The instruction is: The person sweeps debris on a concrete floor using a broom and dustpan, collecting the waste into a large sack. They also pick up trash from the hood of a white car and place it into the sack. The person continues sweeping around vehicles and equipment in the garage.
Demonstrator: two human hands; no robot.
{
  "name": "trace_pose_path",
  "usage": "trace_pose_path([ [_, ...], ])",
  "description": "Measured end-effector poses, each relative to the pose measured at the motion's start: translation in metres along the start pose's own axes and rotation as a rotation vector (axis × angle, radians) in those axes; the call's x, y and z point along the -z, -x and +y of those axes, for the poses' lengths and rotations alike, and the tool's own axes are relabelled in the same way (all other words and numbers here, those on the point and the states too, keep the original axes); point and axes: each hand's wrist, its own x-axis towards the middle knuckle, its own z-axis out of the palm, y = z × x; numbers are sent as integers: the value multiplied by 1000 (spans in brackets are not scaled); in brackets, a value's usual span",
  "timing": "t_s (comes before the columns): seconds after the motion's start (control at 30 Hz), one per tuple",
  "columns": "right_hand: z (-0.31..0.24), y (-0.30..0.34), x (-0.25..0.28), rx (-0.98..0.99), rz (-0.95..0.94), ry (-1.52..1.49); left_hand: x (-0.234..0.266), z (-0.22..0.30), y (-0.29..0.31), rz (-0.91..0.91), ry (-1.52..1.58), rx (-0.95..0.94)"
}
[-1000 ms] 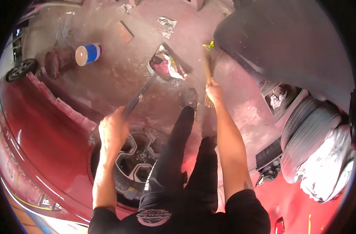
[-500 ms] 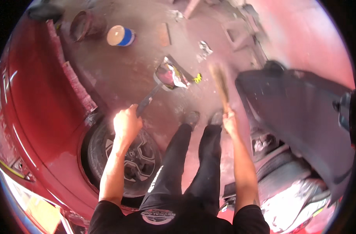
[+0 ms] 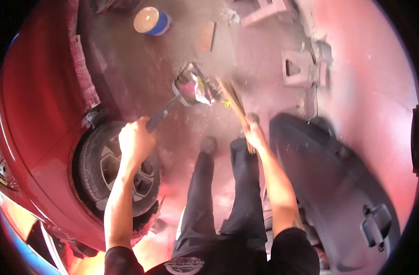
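My left hand is closed around the dark handle of a long-handled dustpan, whose pan rests on the floor ahead of me. Crumpled wrappers and scraps lie in the pan. In my right hand is a straw hand broom, gripped by its stalk. Its bristles, blurred by motion, are close to the pan's right edge. A small yellow-green scrap sits on the floor beside the bristles, right of the pan.
A red car with its wheel stands at my left. To my right leans a large dark car panel. Farther off are a blue-banded can, a flat brown block, crumpled paper and a plastic stool.
The broom has swung left, close to the dustpan. The silvery scrap that lay ahead of the broom no longer shows in its place. My view has shifted too.
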Motion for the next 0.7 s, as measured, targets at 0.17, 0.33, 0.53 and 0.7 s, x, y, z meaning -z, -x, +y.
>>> trace_pose_path([
  [0.17,-58,-46,122,-69,-138,142,5,13,2,-58,38,103],
  [0.33,-70,-258,166,352,194,254,6,17,0,-79,79,112],
  [0.53,-88,-404,164,61,-72,407,6,23,-10,-79,82,138],
  [0.7,-10,-319,144,125,-409,103,8,21,-13,-120,120,156],
])
